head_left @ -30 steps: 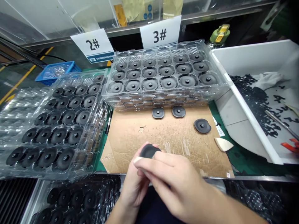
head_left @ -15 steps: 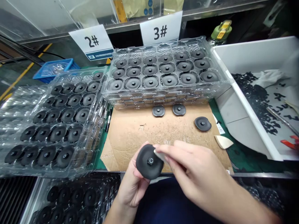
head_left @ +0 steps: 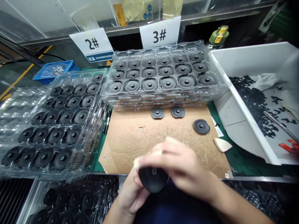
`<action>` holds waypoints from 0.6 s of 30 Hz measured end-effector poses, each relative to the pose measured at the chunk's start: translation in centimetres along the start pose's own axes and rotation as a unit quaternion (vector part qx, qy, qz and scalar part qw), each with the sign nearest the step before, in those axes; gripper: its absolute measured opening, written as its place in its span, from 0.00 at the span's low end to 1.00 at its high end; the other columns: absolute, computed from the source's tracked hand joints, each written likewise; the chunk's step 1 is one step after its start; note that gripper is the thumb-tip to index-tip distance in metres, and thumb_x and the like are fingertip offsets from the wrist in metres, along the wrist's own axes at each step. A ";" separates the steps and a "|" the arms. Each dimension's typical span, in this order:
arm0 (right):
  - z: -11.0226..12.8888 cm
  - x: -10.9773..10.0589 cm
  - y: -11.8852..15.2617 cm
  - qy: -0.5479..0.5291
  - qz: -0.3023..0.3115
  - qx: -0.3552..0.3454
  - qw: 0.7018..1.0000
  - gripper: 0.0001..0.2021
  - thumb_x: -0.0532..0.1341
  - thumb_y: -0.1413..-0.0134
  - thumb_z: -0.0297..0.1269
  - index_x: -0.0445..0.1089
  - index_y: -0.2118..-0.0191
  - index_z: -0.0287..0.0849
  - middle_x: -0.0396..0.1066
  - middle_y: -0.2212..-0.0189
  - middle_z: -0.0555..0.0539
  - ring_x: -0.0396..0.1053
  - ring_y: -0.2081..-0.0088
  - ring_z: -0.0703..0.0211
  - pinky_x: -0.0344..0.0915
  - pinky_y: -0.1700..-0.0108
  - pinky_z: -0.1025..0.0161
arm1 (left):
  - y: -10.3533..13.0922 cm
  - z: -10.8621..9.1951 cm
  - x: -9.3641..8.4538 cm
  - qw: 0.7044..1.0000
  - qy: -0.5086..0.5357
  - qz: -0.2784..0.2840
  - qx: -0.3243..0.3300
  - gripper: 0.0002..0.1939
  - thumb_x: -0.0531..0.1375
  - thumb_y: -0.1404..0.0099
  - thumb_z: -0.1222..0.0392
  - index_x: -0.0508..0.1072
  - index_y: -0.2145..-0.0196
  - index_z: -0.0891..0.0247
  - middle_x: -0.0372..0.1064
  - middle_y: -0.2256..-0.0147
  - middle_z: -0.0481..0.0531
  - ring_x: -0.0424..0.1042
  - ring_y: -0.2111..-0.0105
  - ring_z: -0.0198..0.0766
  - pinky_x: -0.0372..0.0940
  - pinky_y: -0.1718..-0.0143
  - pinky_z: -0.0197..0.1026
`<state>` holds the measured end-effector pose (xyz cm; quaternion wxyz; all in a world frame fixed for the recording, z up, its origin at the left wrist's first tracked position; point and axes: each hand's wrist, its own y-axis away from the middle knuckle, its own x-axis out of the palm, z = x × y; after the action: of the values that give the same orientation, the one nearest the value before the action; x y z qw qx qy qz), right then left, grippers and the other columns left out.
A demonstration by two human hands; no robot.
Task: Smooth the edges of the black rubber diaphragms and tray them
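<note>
My left hand (head_left: 132, 189) is closed on the edge of a round black disc (head_left: 153, 182) with a small hub at its centre, tilted above the cardboard's front edge. Over the disc's upper edge lies my right hand (head_left: 175, 161), smeared by motion, fingers bent together. A pale tip (head_left: 136, 163) shows at its fingertips; it looks like a small white pad, mostly hidden. Two loose discs, a left one (head_left: 157, 113) and a right one (head_left: 177, 112), lie on the cardboard (head_left: 130, 140). Another disc (head_left: 201, 126) rests farther right, near a cream wedge-shaped pad (head_left: 222, 145).
A stack of clear trays (head_left: 163, 90) full of discs stands behind the cardboard. More disc-filled trays (head_left: 77, 149) are at left. On the right, a white bin (head_left: 252, 124) holds black scraps and a red-handled tool (head_left: 286, 147). A green-lidded bottle (head_left: 218, 37) stands behind.
My right hand has swept left across the disc's upper edge, now covering part of it. The disc has dropped slightly and tilted. The loose discs lie as before.
</note>
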<state>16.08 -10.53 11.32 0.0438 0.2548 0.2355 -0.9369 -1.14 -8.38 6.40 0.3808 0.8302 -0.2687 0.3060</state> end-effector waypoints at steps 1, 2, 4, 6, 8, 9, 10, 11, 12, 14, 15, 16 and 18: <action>-0.9 -0.1 0.3 -0.007 -0.024 0.063 0.998 0.15 0.47 0.38 0.27 0.68 0.53 0.44 0.71 0.62 0.49 0.65 0.62 0.63 0.61 0.59 0.63 | 0.1 0.0 0.1 1.000 0.025 0.010 0.000 0.28 0.67 0.54 0.49 0.71 0.54 0.54 0.72 0.59 0.48 0.71 0.57 0.43 0.67 0.58 0.39; -1.9 -0.1 0.9 0.002 -0.048 0.126 0.991 0.15 0.48 0.39 0.26 0.68 0.53 0.45 0.71 0.60 0.49 0.65 0.59 0.62 0.61 0.58 0.62 | 0.2 -0.1 0.3 0.998 0.052 0.022 -0.004 0.29 0.67 0.54 0.49 0.70 0.54 0.54 0.72 0.57 0.49 0.71 0.56 0.44 0.66 0.57 0.39; -3.8 0.3 2.5 0.037 -0.075 0.207 0.975 0.15 0.50 0.40 0.27 0.67 0.52 0.47 0.70 0.59 0.48 0.66 0.58 0.60 0.63 0.57 0.60 | 0.3 -0.3 0.5 0.995 0.091 0.033 -0.015 0.28 0.67 0.54 0.50 0.70 0.54 0.53 0.70 0.53 0.50 0.70 0.55 0.46 0.66 0.56 0.40; -5.4 1.5 4.7 0.060 -0.052 0.216 0.973 0.16 0.50 0.41 0.27 0.67 0.52 0.47 0.71 0.61 0.48 0.66 0.60 0.59 0.64 0.59 0.60 | 0.4 -0.4 0.4 0.994 0.098 0.031 -0.023 0.28 0.67 0.55 0.50 0.71 0.54 0.52 0.69 0.53 0.51 0.70 0.55 0.46 0.66 0.56 0.41; -6.5 3.0 6.7 0.072 -0.022 0.190 0.979 0.16 0.50 0.42 0.25 0.69 0.55 0.47 0.72 0.65 0.48 0.67 0.64 0.60 0.66 0.63 0.60 | 0.4 -0.5 0.3 0.995 0.094 0.026 -0.028 0.28 0.67 0.55 0.51 0.71 0.54 0.52 0.69 0.53 0.51 0.71 0.56 0.46 0.66 0.57 0.42; -6.9 3.5 7.4 0.077 -0.009 0.182 0.980 0.16 0.51 0.43 0.24 0.71 0.57 0.47 0.72 0.67 0.49 0.67 0.66 0.60 0.66 0.65 0.61 | 0.4 -0.6 0.2 0.995 0.091 0.024 -0.031 0.27 0.67 0.55 0.51 0.70 0.54 0.52 0.68 0.53 0.51 0.71 0.56 0.46 0.66 0.57 0.42; -7.0 3.8 7.8 0.081 0.000 0.180 0.980 0.16 0.52 0.45 0.24 0.72 0.59 0.47 0.72 0.69 0.49 0.66 0.68 0.60 0.65 0.67 0.61 | 0.4 -0.6 0.1 0.995 0.088 0.025 -0.034 0.27 0.67 0.54 0.51 0.70 0.54 0.52 0.68 0.52 0.52 0.71 0.56 0.45 0.66 0.56 0.43; -6.9 3.8 7.8 0.084 0.005 0.185 0.979 0.15 0.52 0.45 0.23 0.72 0.60 0.47 0.72 0.71 0.49 0.66 0.70 0.60 0.65 0.67 0.61 | 0.3 -0.6 0.1 0.995 0.085 0.028 -0.038 0.27 0.67 0.54 0.51 0.70 0.54 0.52 0.67 0.52 0.52 0.71 0.56 0.45 0.65 0.56 0.44; -6.6 3.5 7.5 0.088 0.005 0.193 0.977 0.15 0.52 0.45 0.23 0.72 0.59 0.47 0.72 0.70 0.49 0.65 0.69 0.60 0.65 0.67 0.60 | 0.3 -0.6 0.2 0.995 0.083 0.032 -0.042 0.27 0.66 0.54 0.51 0.70 0.54 0.52 0.67 0.52 0.52 0.70 0.56 0.46 0.65 0.56 0.44; -5.1 2.1 6.1 0.088 -0.027 0.209 0.974 0.16 0.52 0.43 0.24 0.69 0.54 0.47 0.72 0.66 0.49 0.66 0.65 0.59 0.64 0.63 0.59 | 0.2 -0.6 0.5 0.995 0.083 0.041 -0.044 0.27 0.67 0.54 0.51 0.70 0.54 0.52 0.68 0.52 0.52 0.70 0.55 0.46 0.65 0.55 0.44; -4.0 1.4 5.2 0.083 -0.051 0.203 0.974 0.17 0.51 0.42 0.24 0.67 0.51 0.47 0.71 0.62 0.48 0.66 0.62 0.60 0.63 0.60 0.59 | 0.1 -0.5 0.7 0.995 0.079 0.043 -0.040 0.28 0.67 0.54 0.50 0.70 0.54 0.53 0.69 0.53 0.52 0.70 0.55 0.47 0.65 0.56 0.43; -2.7 0.7 4.2 0.073 -0.077 0.179 0.978 0.17 0.51 0.41 0.24 0.65 0.50 0.47 0.70 0.58 0.48 0.65 0.59 0.60 0.62 0.58 0.60 | 0.1 -0.4 0.8 0.996 0.069 0.035 -0.033 0.28 0.67 0.54 0.51 0.71 0.54 0.54 0.70 0.54 0.52 0.70 0.55 0.47 0.65 0.56 0.42; -0.4 -0.2 2.4 0.050 -0.077 0.068 0.993 0.17 0.50 0.40 0.26 0.64 0.49 0.47 0.70 0.56 0.49 0.65 0.60 0.61 0.61 0.59 0.61 | -0.1 -0.1 1.1 0.999 0.038 0.003 -0.023 0.26 0.68 0.54 0.52 0.71 0.55 0.56 0.71 0.56 0.52 0.70 0.55 0.46 0.64 0.55 0.41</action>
<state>16.90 -12.49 10.12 -0.0580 0.2851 0.1917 -0.9373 -0.34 -8.51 7.19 0.4085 0.8084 -0.2634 0.3320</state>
